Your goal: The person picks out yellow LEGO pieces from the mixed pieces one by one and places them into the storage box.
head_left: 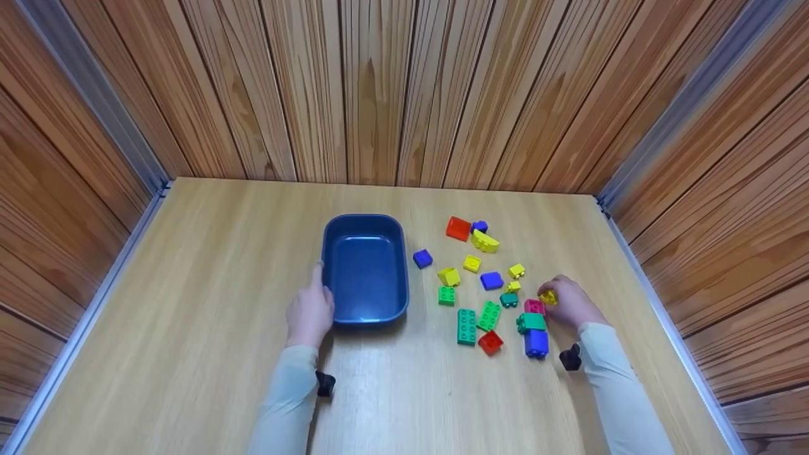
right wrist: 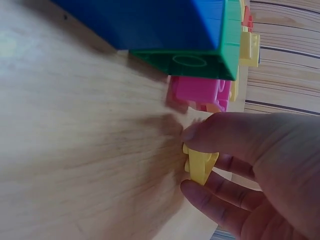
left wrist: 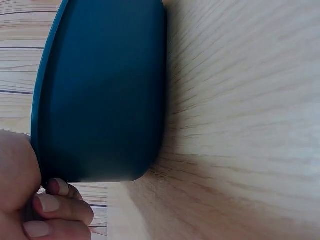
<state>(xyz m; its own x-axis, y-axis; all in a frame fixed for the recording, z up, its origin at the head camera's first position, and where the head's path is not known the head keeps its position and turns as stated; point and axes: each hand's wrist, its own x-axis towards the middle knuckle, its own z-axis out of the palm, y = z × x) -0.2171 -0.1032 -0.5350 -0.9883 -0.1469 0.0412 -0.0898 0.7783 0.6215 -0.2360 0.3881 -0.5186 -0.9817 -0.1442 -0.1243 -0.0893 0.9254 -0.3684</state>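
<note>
At the left side of the blue plastic tub [head_left: 366, 323], my left hand [head_left: 310, 311] holds the rim. Its index finger lies along the outer edge, and the other fingers [left wrist: 65, 207] curl below the rim beside the tub wall [left wrist: 105, 100]. On the right, my right hand [head_left: 572, 302] pinches a small yellow toy brick [right wrist: 198, 167] between thumb and fingers, close over the table. A pink brick [right wrist: 200, 90] is just beyond the thumb, beside a green brick [right wrist: 202, 65] and a blue brick [head_left: 536, 344].
Between the tub and my right hand lie loose bricks: a green brick [head_left: 466, 327], a red brick [head_left: 490, 342], a yellow arched brick [head_left: 485, 241], an orange-red brick [head_left: 458, 228] and several others. Wood-plank walls [head_left: 373, 95] enclose the table [head_left: 221, 284] at the back and sides.
</note>
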